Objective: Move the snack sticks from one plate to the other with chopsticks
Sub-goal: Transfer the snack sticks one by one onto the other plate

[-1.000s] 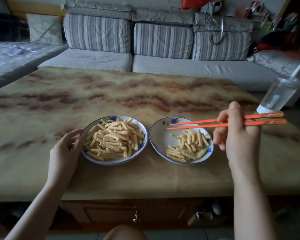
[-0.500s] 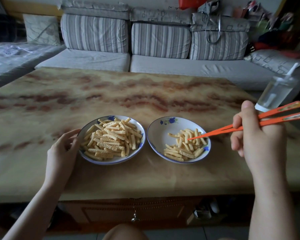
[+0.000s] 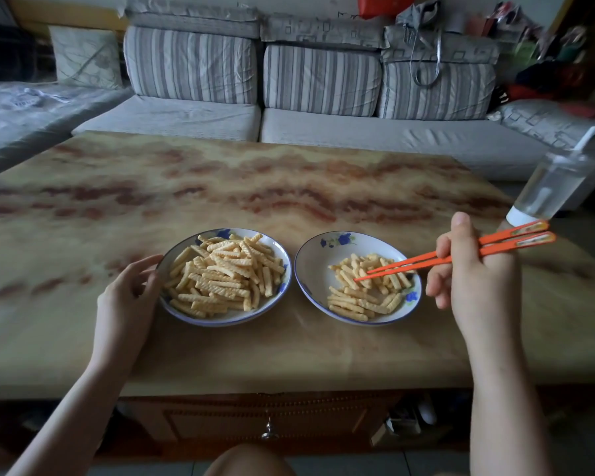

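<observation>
Two white plates with blue flower rims stand side by side on the marbled table. The left plate is heaped with crinkled yellow snack sticks. The right plate holds a smaller pile of sticks on its right half. My right hand grips a pair of orange chopsticks; their tips rest down among the sticks on the right plate. My left hand curls against the left plate's left rim, fingers apart.
A clear water bottle stands at the table's right edge, just behind the chopstick ends. A grey striped sofa runs along the far side of the table. My knee shows below the front edge.
The chopsticks swung from level above the right plate to tilted tips-down into its sticks. My right hand drew back to the right, then eased left again. My left hand stayed at the rim.
</observation>
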A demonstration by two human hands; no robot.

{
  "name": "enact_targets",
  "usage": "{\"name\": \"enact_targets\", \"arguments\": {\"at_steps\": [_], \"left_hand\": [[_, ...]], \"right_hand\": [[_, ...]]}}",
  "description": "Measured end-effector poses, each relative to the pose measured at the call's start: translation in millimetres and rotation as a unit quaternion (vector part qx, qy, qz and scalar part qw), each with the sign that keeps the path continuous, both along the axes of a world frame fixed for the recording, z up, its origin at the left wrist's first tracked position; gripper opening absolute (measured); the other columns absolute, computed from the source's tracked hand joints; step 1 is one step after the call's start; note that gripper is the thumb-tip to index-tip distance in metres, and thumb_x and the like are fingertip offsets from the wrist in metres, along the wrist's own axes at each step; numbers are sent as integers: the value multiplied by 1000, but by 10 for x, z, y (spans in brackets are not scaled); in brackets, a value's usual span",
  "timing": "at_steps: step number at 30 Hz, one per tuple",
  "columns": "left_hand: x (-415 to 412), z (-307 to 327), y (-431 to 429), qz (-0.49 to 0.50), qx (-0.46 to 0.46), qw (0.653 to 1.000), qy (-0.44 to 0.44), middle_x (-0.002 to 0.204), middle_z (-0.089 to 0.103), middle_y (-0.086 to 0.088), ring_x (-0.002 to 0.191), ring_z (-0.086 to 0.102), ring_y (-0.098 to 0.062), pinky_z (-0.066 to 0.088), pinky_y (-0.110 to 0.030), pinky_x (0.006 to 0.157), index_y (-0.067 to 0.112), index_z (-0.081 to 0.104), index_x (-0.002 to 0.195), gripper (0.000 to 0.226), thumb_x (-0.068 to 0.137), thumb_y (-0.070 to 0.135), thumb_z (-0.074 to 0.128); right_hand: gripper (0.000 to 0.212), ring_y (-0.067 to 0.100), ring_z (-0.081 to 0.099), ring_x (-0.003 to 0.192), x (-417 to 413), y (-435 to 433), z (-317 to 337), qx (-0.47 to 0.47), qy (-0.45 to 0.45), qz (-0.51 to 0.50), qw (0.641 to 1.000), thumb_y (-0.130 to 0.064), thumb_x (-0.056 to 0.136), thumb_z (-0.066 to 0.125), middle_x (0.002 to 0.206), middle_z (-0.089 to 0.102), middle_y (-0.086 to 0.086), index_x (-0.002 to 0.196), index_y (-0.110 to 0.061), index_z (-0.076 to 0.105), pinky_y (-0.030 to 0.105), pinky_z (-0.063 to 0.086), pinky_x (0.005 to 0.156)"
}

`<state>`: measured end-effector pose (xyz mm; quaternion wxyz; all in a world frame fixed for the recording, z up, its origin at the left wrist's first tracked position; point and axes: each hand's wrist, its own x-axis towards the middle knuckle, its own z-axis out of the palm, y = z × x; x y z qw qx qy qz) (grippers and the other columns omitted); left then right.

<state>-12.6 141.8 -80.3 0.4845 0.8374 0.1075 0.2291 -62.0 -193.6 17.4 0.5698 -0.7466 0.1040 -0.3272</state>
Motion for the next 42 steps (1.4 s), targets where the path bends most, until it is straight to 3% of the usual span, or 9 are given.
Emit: {"name": "enact_targets", "arguments": {"at_steps": [13,23,27,31,35,38,42], "left_hand": [[-17,28,-26,0,-1,1000,-3,97,65,0,90,59,-13,38,-27,77,19,65,121,29,93,18,56],[-8,17,-25,4,1,1000,-4,95,64,1,88,58,-13,38,-26,75,19,65,121,30,94,16,55],[-2,13,-16,3,3,1000,-5,96,65,0,88,59,-13,39,-26,75,20,65,122,30,94,16,55],[-6,12,-18,4,1,1000,-6,94,65,2,87,58,-11,40,-14,68,21,65,121,29,94,18,55],[-6,15,-17,1,-8,1000,-6,96,66,0,89,59,-12,39,-26,75,20,65,120,28,93,18,56],[-4,9,-17,1,-6,1000,-7,96,66,0,89,59,-13,38,-26,76,20,65,121,29,93,18,56],[-8,10,-19,1,0,1000,-9,96,63,1,89,58,-13,38,-26,76,19,65,121,29,94,16,55]], "right_hand": [[45,23,44,35,34,82,-18,25,-42,-9,999,-34,101,41,44,53,-3,59,-17,46,22,31,32],[43,11,44,30,51,263,25,146,-100,41,983,-28,102,39,40,48,-6,62,-14,44,16,26,32],[44,13,40,28,133,537,-66,172,-82,108,976,-29,102,40,36,43,1,62,-13,46,16,25,32],[43,14,40,27,205,788,-182,168,-67,185,966,-29,101,40,45,39,19,63,-10,47,16,25,31],[43,16,41,29,232,920,-267,122,-61,240,961,-28,102,41,43,43,21,65,-7,49,18,28,32],[42,21,40,29,234,909,-261,111,-69,244,961,-27,101,41,41,45,18,65,-7,51,20,27,32],[42,14,38,26,204,707,-169,142,-84,194,967,-27,101,39,40,42,19,65,-8,50,17,24,31]]}}
